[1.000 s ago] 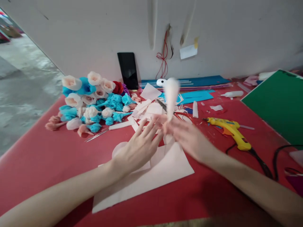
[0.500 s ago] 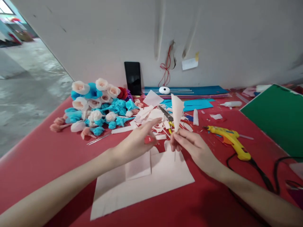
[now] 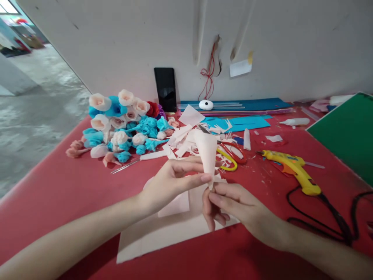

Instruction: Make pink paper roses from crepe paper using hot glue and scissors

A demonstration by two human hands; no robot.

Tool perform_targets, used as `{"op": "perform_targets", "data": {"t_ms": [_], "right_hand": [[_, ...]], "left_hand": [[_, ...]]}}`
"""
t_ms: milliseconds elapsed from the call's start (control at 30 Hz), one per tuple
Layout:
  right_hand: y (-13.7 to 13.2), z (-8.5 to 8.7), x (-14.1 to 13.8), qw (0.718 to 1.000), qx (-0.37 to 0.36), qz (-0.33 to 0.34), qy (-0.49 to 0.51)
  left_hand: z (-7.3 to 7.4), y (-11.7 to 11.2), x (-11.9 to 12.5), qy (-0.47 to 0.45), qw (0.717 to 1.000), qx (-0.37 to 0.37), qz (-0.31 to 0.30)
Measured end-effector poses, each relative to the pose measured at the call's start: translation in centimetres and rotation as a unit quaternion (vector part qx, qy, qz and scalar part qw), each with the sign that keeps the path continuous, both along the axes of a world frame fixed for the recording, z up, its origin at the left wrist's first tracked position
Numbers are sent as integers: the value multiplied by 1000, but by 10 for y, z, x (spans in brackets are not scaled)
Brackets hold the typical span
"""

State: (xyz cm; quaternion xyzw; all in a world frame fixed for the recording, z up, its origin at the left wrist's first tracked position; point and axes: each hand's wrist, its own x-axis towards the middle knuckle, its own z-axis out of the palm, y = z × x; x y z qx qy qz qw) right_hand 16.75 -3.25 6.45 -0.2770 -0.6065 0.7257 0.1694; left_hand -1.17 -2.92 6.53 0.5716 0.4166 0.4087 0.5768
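Observation:
A pale pink paper cone (image 3: 206,152) stands point-down between my two hands above the red table (image 3: 58,194). My left hand (image 3: 171,181) wraps its thumb and fingers round the cone's lower part. My right hand (image 3: 233,206) pinches the cone's tip from below with thumb and forefinger. Under both hands lies a large pale pink paper sheet (image 3: 163,229).
A heap of blue, white and pink paper flowers (image 3: 122,124) sits at the back left. Paper scraps and red-and-yellow scissors (image 3: 230,155) lie behind the hands. A yellow glue gun (image 3: 294,169) with a black cord is at the right. A green board (image 3: 346,132) fills the right edge.
My left hand has closed onto the cone, which it was not touching before. Both hands and the cone have come nearer and lower over the sheet.

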Motion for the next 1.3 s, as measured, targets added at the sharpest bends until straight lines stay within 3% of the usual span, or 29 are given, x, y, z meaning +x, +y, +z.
{"op": "perform_targets", "data": {"t_ms": [200,367,433,633,933,1133,1300], "right_hand": [[2,0,-2,999,-19,-6,34],[7,-3,-1,998,3,-28,57],[8,-4,-1,997,15,-36,64],[5,-5,-3,997,15,-48,67],[5,-5,0,979,180,-87,-30],[6,-5,-1,979,182,-79,-55],[11,2,-1,974,202,-66,-73]], "left_hand": [[-4,-2,1,-28,998,-50,18],[-3,-5,2,-109,987,-109,-55],[-4,-6,4,-120,984,-116,-56],[-9,-8,4,-104,988,-95,-58],[-11,-9,5,-90,995,-50,-10],[-4,-8,5,-116,992,-40,-24],[-8,-5,1,-74,997,-10,-3]]}}
